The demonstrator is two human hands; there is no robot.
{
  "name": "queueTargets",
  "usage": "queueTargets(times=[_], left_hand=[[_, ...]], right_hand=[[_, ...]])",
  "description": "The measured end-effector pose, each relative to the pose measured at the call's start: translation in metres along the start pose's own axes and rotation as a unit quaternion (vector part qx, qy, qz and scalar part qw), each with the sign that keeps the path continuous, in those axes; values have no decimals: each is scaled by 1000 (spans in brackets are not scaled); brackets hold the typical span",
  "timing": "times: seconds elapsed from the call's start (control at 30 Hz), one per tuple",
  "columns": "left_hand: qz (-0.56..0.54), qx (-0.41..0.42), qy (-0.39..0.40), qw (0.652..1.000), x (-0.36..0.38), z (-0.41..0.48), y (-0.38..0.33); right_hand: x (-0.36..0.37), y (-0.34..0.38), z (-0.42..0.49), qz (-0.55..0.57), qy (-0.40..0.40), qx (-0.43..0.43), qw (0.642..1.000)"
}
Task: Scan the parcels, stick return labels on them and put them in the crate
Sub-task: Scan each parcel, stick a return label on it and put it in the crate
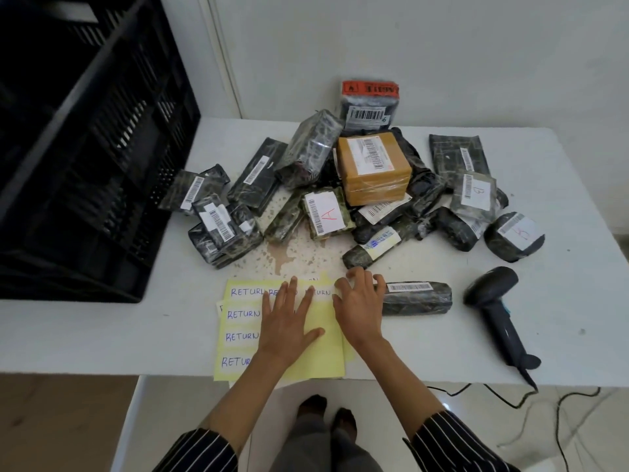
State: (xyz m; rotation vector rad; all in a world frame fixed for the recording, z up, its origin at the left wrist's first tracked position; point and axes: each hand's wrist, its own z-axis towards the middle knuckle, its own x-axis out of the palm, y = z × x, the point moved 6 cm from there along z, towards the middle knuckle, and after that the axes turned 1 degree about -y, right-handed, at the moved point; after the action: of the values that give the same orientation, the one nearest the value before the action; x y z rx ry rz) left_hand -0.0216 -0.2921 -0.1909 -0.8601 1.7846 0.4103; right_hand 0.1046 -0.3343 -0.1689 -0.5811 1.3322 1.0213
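**Head view: labelling stage, most parcels outstanding**

Left hand (289, 321) lies flat on the label sheet (326, 356) at 6 o'clock. Right hand (360, 308) has bent fingers at the sheet edge, grip unclear. Single parcel (418, 298) and scanner (493, 301) at 3 o'clock. Pile (372, 168) at 12 o'clock appears unlabelled. Crate (102, 148) at 10 o'clock.

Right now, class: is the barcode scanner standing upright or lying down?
Lying down. The barcode scanner rests on its side on the table, handle pointing toward the near edge.
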Motion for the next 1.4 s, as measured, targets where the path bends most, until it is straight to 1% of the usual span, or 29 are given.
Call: queueTargets(times=[0.13, 0.2, 0.37, 0.5, 0.63, 0.77, 0.87, 0.93, 1.1, 1.2, 1.3, 1.37, 1.4], left_hand=[[18, -8, 8, 1000, -2, 1, 2], [9, -8, 5, 1000, -1, 1, 2], [11, -17, 11, 1000, -2, -5, 3], [12, -26, 15, 999, 0, -8, 4], [18, -41, 19, 999, 2, -12, 6], [15, -66, 13, 998, 3, -17, 9], [16, -78, 6, 997, 3, -21, 10], [19, -79, 1, 997, 2, -21, 11], [20, -68, -13, 997, -2, -20, 13], [7, -71, -32, 997, -2, -19, 17], [-12, -74, -36, 997, 0, -18, 18], [-21, -75, -36, 996, 0, -18, 18], [-21, -75, -40, 996, -1, -18, 18]], right_hand=[[2, 1, 1, 8, -1, 22, 1000], [4, 3, 3, 4, 1, 39, 999], [8, 9, 6, -41, 14, 63, 997], [9, 16, 8, -80, 24, 57, 995], [9, 27, 10, -90, 10, 37, 995], [17, 30, 4, -73, 9, 35, 997], [16, 33, 0, -44, -15, 13, 999], [16, 35, -2, -23, -30, 5, 999], [16, 35, 1, 2, -38, 11, 999], [16, 37, 3, 21, -49, -27, 998], [8, 40, -1, 60, -62, -99, 991], [3, 44, -6, 66, -54, -154, 984], [2, 45, -7, 70, -44, -166, 983]])
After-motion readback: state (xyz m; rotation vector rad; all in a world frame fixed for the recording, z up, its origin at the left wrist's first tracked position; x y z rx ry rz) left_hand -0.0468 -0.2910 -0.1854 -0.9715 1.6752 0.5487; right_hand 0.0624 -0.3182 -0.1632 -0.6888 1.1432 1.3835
